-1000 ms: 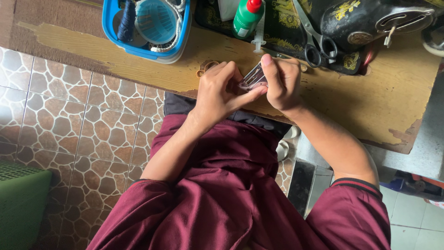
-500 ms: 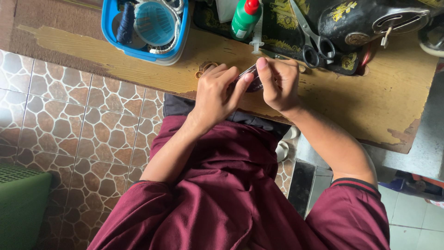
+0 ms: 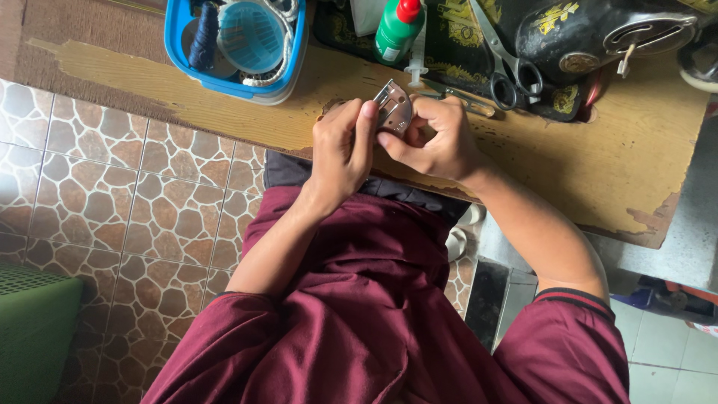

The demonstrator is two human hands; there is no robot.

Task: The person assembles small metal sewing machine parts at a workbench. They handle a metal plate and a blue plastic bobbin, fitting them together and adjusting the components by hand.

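Both my hands meet over the near edge of a worn wooden table (image 3: 523, 164). Between them is a small flat silvery metal plate (image 3: 393, 105) with slots in it. My left hand (image 3: 342, 150) pinches its left edge with the fingertips. My right hand (image 3: 437, 142) grips it from the right and below, thumb pressed against its lower face. The plate is tilted, its shiny face turned up toward the camera. A black sewing machine (image 3: 598, 37) with gold ornament stands just beyond my hands.
A blue plastic basket (image 3: 224, 41) with thread spools and a cord sits at the table's back left. A green bottle with a red cap (image 3: 396, 26), scissors (image 3: 505, 56) and a small tweezer-like tool (image 3: 464, 97) lie on the machine base. Stone-pattern tiled floor and a green bin (image 3: 34, 337) are left.
The metal plate has been turned between my fingers so its broad shiny face shows. Both hands stayed at the same spot over the table edge.
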